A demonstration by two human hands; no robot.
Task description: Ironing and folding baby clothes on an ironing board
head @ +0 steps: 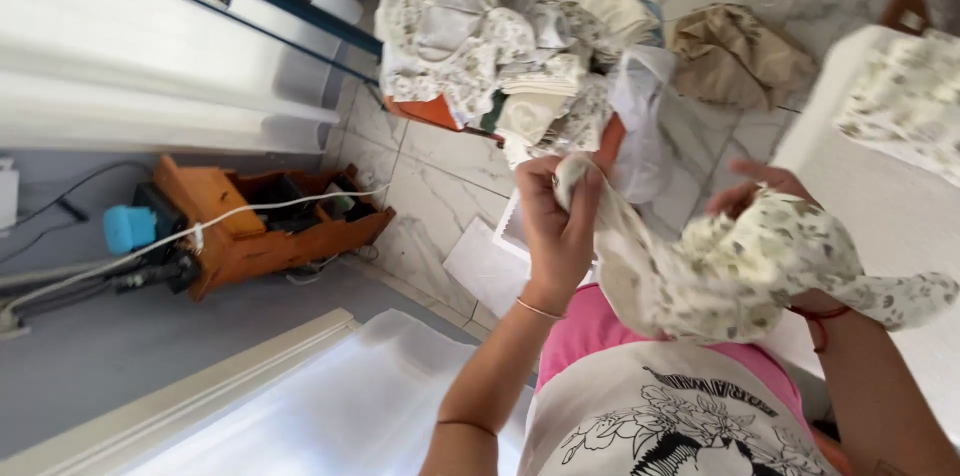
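Observation:
My left hand [556, 226] is raised in the middle of the view, fingers pinched on one end of a cream floral fabric piece [740, 266]. My right hand [760, 191] is mostly wrapped inside the other end of the same fabric, only fingers and thumb showing above it. The cloth stretches between both hands over my lap. Just beyond the hands a pile of similar floral and cream fabric pieces [490, 36] is heaped on an orange container [435, 112].
A white table [880, 206] at the right carries another floral fabric piece [910, 101]. A beige crumpled cloth [735, 56] lies on the marble floor. An orange wooden box [260, 226] with cables, a blue object [130, 228] and white paper sheets [490, 266] sit at the left.

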